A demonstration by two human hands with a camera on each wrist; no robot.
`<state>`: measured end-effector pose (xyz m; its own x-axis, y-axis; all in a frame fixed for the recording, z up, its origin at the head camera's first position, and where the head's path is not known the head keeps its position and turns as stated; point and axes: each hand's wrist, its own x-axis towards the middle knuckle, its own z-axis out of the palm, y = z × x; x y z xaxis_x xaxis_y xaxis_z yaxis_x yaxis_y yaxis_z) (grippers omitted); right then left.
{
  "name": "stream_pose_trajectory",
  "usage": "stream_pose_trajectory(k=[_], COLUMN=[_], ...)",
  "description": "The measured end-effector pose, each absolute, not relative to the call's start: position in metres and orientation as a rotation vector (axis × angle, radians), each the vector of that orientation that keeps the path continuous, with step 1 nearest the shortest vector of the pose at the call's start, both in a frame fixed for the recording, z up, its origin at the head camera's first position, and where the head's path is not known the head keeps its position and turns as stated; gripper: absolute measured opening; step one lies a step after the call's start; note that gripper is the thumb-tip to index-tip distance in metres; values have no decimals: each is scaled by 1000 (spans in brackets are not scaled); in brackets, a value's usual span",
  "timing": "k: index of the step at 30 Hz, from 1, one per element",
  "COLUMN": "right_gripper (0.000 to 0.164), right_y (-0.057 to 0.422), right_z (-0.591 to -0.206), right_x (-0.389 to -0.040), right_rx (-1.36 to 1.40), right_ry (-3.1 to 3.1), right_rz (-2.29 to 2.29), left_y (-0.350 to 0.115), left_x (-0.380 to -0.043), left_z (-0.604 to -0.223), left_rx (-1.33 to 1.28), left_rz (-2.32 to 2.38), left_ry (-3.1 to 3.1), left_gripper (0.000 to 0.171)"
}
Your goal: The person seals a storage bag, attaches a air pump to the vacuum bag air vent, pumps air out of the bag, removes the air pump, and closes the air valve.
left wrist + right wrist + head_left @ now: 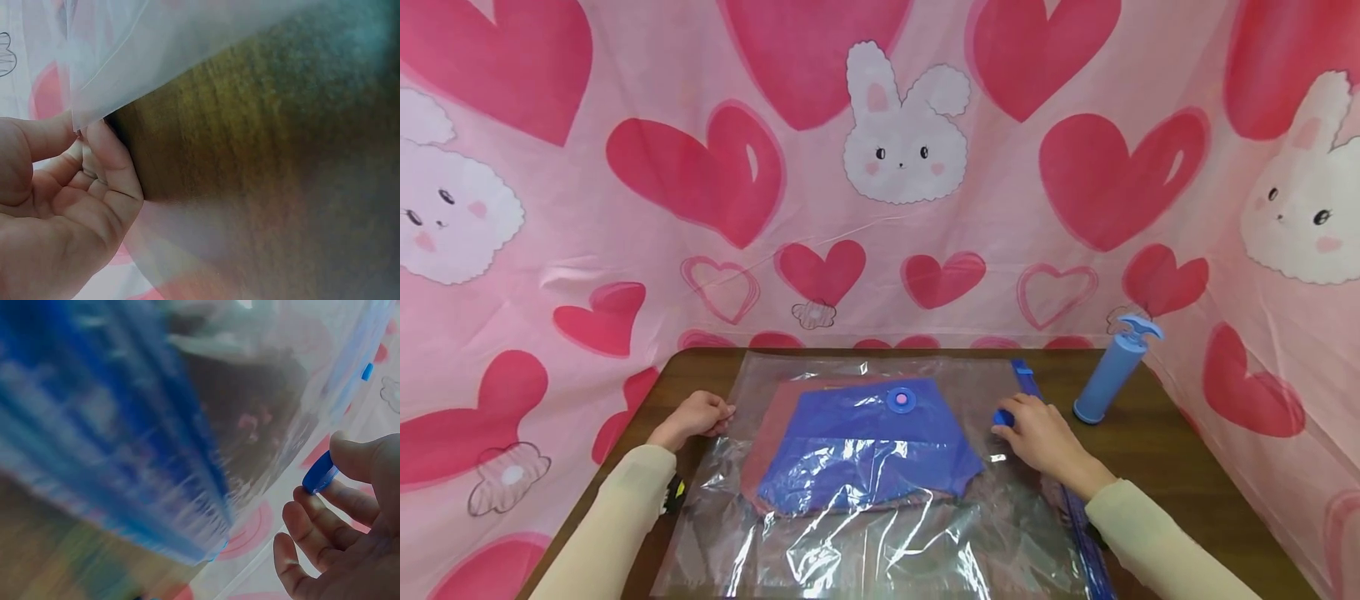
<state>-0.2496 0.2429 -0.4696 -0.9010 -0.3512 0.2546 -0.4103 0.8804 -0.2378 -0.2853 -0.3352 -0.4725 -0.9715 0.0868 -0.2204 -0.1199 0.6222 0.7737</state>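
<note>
– Clear bag (pixel 1007 546) nearest you. Why spread across the table (pixel 1195 517)?
– Presumably so its contents lie even. Toward the surface's left edge, my left hand (pixel 700 414) pinches the bag's edge, likely steadying it.
– Middle?
– Blue cloth (pixel 865 467) over maroon cloth (pixel 770 450) inside; valve (pixel 902 400) faces up, probably for reach.
– Right?
– My right hand (pixel 1041 433) pinches a blue cap (pixel 320 473), maybe that valve's cover. Toward the surface's far right corner, pump (pixel 1111 377) stands off the bag, perhaps parked aside.

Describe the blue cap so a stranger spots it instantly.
On the dark wooden table lies a clear plastic bag. At its right side, the right hand pinches the blue cap. Unlike the pink-centred valve or the standing blue pump, it is hand-held.
</note>
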Motion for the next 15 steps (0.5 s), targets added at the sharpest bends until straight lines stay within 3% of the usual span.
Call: stream_pose_trajectory(k=[15], right_gripper=[37], right_y=[270], right_z=[-469], right_x=[-237], right_rx=[566], right_ry=[-2818], right_rz=[462], left_y=[-333], left_x=[-288], left_z=[-476], left_rx=[-53], left_rz=[1270], left_ry=[2615], left_gripper=[29])
